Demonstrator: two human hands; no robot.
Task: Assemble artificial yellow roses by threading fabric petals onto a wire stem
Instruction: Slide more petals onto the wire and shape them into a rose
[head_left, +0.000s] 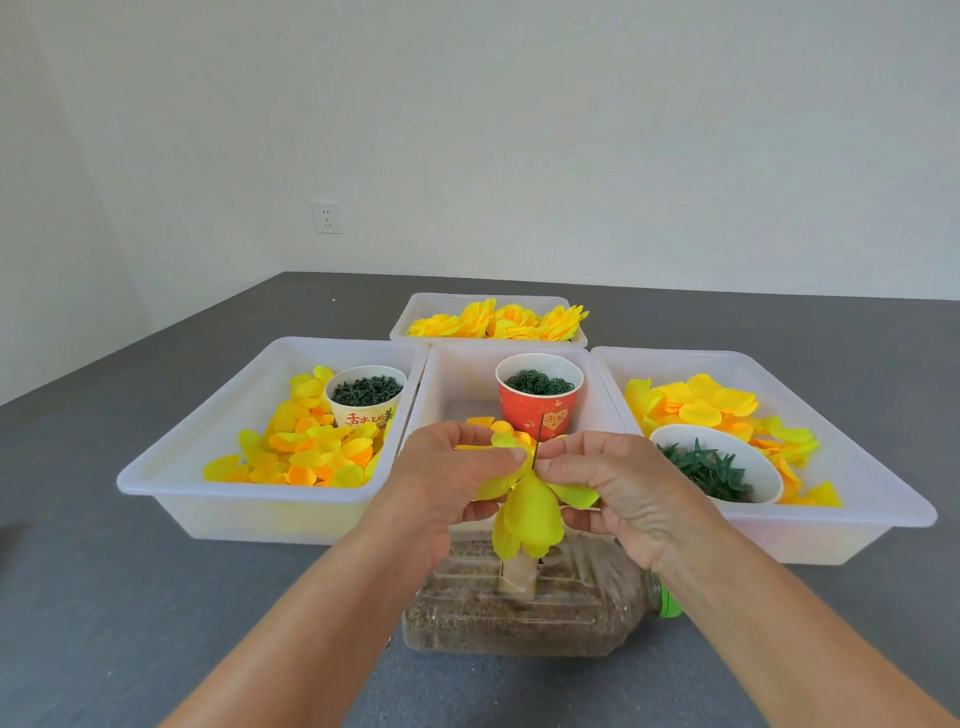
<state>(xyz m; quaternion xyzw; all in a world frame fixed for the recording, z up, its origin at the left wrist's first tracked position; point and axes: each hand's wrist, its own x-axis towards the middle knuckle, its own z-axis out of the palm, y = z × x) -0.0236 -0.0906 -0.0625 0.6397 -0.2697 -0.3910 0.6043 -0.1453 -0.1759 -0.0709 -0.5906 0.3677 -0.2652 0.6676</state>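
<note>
Both hands meet just in front of the red cup (538, 402). The left hand (447, 478) and right hand (613, 483) each pinch the yellow petals (527, 512) where the thin wire (538, 441) pokes up through them. Below the petals a bottle (519, 608) of brown grains lies on the grey table (130, 597). Left of the cup, a tray (171, 483) holds loose petals; behind it, another tray (415, 317) holds finished roses (498, 319).

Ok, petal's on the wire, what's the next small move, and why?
Probably slide the petal down the wire onto the flower below: both hands pinch it near the wire's top, and bare wire pokes above.
</note>
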